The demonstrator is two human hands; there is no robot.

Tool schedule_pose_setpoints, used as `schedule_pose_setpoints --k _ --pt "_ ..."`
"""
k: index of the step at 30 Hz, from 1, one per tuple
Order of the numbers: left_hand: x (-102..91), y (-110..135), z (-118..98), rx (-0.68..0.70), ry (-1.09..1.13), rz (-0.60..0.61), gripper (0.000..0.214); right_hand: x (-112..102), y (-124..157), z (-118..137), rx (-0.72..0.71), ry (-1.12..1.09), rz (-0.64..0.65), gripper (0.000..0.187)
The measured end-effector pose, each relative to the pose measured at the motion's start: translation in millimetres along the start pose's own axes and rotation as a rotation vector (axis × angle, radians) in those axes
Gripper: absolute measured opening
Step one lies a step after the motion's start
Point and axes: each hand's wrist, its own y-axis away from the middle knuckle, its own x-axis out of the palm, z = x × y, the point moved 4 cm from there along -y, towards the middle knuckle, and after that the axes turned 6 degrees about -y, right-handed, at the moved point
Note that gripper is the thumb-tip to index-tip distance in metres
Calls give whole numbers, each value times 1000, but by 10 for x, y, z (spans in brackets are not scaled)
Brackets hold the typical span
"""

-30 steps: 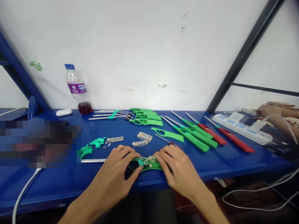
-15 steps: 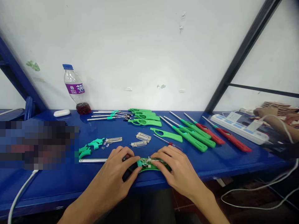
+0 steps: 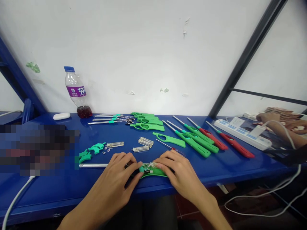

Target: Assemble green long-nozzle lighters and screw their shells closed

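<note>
An open green lighter shell [image 3: 157,172] lies lengthwise on the blue worktop [image 3: 230,166], close to the near edge and flanked by both hands. Its hollow side faces up, smooth and bright, with a raised rim along the near edge. At its nine o'clock, a shiny metal tube [image 3: 93,165] points left; the left hand hides where it meets the shell. Towards the shell's middle sit a teal piece [image 3: 141,169], curling white wires [image 3: 145,167] and a small black part [image 3: 147,172] with a pale tip.

The left hand [image 3: 121,175] pinches the teal piece between thumb and forefinger. The right hand [image 3: 176,166] is closed at the shell's three o'clock end, gripping a clear piece [image 3: 151,164] mostly covered by its fingers.

Taking the shell as the dial's centre, clear plastic tanks [image 3: 141,149] lie at twelve o'clock, a loose green half shell [image 3: 171,140] at one, closed green lighters [image 3: 198,143] at two, teal triggers [image 3: 96,148] at ten, and wired metal tubes [image 3: 111,121] at eleven.
</note>
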Motion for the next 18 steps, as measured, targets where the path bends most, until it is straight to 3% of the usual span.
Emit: schedule_pose_setpoints --k 13,18 --pt "15 -11 -32 29 -37 12 26 11 26 63 -88 259 92 21" --pt "21 15 -17 16 -41 27 28 17 14 94 -181 444 89 28"
